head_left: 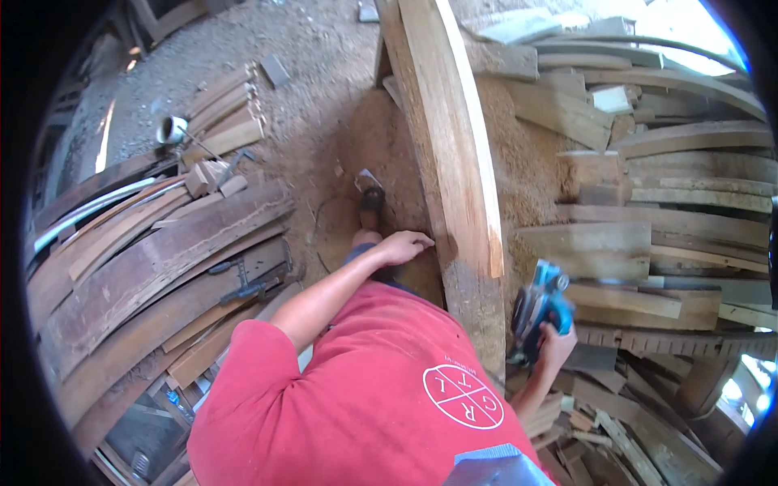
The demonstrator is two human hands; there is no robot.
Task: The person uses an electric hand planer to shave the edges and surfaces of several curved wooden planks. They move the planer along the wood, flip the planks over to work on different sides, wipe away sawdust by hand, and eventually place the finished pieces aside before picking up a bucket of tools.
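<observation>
A long pale wooden board (pixel 442 121) lies lengthwise in front of me on top of a rougher support beam (pixel 476 324). My left hand (pixel 403 247) is at the left edge of the board, fingers loosely extended and the fingertips at or just beside the wood; nothing shows in it. On the right, my right hand (pixel 556 342) grips the handle of a teal and black electric hand planer (pixel 541 304). The planer is tilted, off the board to its right, and slightly blurred. Its underside faces the beam.
Stacked planks (pixel 583 251) fill the right side, with offcuts below them. To the left lie curved boards (pixel 162 275) with a clamp (pixel 243 283) on them, and a whitish cup-shaped container (pixel 171 130) farther off. Sawdust (pixel 527 162) covers the ground beside the board.
</observation>
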